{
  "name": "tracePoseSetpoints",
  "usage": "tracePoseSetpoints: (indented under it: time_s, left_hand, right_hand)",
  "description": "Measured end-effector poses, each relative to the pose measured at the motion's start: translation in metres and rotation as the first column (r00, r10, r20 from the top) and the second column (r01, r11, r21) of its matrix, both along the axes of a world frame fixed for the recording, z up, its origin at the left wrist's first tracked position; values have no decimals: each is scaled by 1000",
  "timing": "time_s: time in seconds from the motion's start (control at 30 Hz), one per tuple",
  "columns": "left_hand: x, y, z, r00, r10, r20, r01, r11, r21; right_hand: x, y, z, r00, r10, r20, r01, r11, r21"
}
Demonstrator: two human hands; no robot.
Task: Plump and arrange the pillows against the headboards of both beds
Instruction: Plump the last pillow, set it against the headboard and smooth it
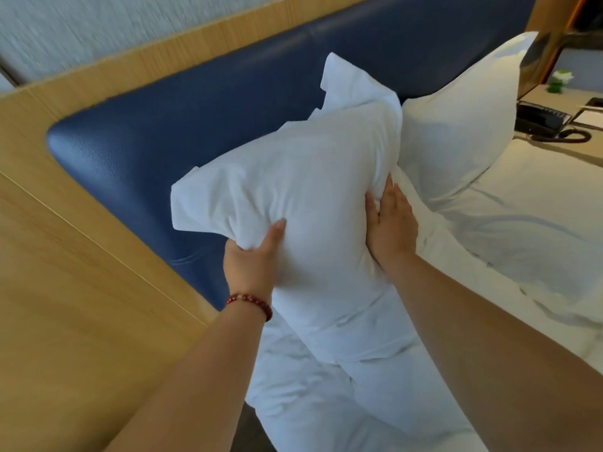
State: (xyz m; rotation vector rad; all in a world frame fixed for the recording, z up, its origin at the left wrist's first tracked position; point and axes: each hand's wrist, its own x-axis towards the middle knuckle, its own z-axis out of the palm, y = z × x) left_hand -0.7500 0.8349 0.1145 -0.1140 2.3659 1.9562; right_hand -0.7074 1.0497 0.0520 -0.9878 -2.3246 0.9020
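Note:
A white pillow (303, 190) stands on end on the bed, in front of the blue padded headboard (146, 135). My left hand (253, 256) grips its left edge, thumb on the front and fingers hidden behind the bunched fabric. My right hand (390, 220) presses flat against the pillow's right side with straight fingers. A second white pillow (463, 115) leans upright against the headboard just to the right, touching the first one.
The bed (522, 223) has rumpled white sheets. A wooden panel (65, 288) frames the headboard on the left. At the far right a bedside table (584, 148) carries a black telephone (541, 120) and a small green plant (559, 80).

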Motion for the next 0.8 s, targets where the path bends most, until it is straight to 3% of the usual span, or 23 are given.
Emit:
tracePoseSetpoints:
  time_s: [0.07,0.2,0.27,0.4,0.53,0.6,0.67,0.73,0.8]
  left_hand:
    - [-4,8,12,992,91,-86,-92,996,1]
    - [-11,8,2,993,47,-112,-55,996,-71]
    - [-7,6,-14,998,10,-67,-18,992,-122]
    - [7,-5,-41,1000,-17,18,20,978,-208]
    - [54,-16,-74,983,-119,137,158,934,-320]
    - [83,-19,-102,923,-216,318,294,930,-220]
    - [106,-15,-124,805,-291,517,344,939,-8]
    - [119,-10,-148,746,-309,590,324,942,85]
    - [128,-4,-169,779,-263,570,282,958,56]
  right_hand:
    - [-10,2,-4,999,4,-49,-6,999,-45]
    - [-8,1,-19,995,69,-71,-78,989,-128]
    - [7,-2,-33,992,121,23,-118,987,-107]
    - [61,-22,-72,945,142,296,-179,978,103]
    - [112,-39,-95,907,122,403,-202,966,162]
    - [133,-46,-99,914,92,395,-175,968,178]
    - [153,-53,-105,924,50,380,-129,974,186]
    - [171,-56,-114,925,-10,379,-48,989,143]
    - [187,-58,-126,927,-85,364,67,996,61]
